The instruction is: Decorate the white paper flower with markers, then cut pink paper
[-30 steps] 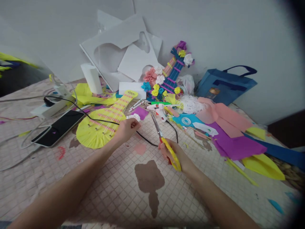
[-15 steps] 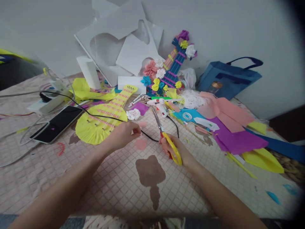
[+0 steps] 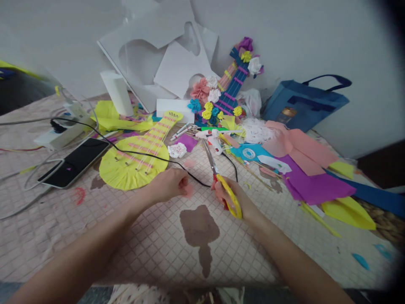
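Note:
My right hand (image 3: 228, 195) grips a pair of scissors (image 3: 233, 198) with yellow and red handles. Their metal blades point away from me and look closed together. My left hand (image 3: 171, 184) has curled fingers beside a small pink paper piece (image 3: 190, 191) on the table, partly covering it. Whether the fingertips hold anything is hidden. Left of that hand lies a yellow paper guitar (image 3: 133, 160) with pink strips and strings. A white crumpled paper flower (image 3: 177, 150) rests beyond the hand. Past the scissor tips is a white glue gun (image 3: 215, 141), its black cord running between my hands.
A phone (image 3: 76, 162) and a power strip (image 3: 63, 135) with cables are on the left. White cut boards (image 3: 180, 69) lean on the wall beside a flower-covered blue guitar (image 3: 236, 90). Coloured papers (image 3: 313, 181) and a blue bag (image 3: 303, 107) are on the right.
My left hand has come down and slightly nearer to me, over the edge of the pink paper piece. My right hand and the scissors have hardly moved.

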Action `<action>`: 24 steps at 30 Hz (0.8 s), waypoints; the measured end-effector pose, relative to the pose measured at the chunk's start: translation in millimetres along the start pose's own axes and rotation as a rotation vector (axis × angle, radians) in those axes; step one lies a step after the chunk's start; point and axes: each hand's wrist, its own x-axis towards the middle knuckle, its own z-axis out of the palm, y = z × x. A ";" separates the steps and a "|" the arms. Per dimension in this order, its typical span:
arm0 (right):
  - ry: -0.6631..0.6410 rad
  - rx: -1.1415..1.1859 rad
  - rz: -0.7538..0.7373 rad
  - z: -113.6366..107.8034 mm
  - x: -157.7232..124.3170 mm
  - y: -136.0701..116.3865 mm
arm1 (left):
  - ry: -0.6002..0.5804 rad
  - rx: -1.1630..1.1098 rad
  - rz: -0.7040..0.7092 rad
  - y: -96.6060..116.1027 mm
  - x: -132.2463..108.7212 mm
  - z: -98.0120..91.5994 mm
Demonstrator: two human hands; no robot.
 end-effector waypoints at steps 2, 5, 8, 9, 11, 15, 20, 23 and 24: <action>0.013 0.000 0.011 0.1 -0.1 -0.7 | -0.012 -0.033 -0.029 0.3 0.0 -0.9; 0.032 -0.003 0.033 0.1 -0.7 -2.3 | -0.026 -0.038 -0.017 0.3 0.3 -1.4; 0.033 -0.007 0.031 -0.3 -1.4 -2.7 | -0.001 -0.028 0.050 -1.9 1.2 -1.0; 0.034 -0.005 0.026 -0.5 -1.6 -2.5 | 0.011 -0.032 0.059 -3.3 1.5 -0.9; 0.031 0.006 0.023 -0.5 -1.8 -2.1 | 0.017 -0.058 0.050 -6.5 1.6 -1.1; 0.028 0.051 0.036 0.7 -1.0 -1.8 | 0.007 -0.148 0.023 -11.7 0.6 -3.7; -0.016 0.116 0.018 -0.4 2.0 3.8 | 0.092 -0.226 -0.032 -14.2 1.2 -6.9; -0.041 0.152 0.006 -1.9 2.5 6.1 | 0.105 -0.268 0.000 -14.2 1.7 -9.3; -0.048 0.171 0.007 -2.2 2.3 6.2 | 0.102 -0.288 0.023 -13.4 1.5 -10.5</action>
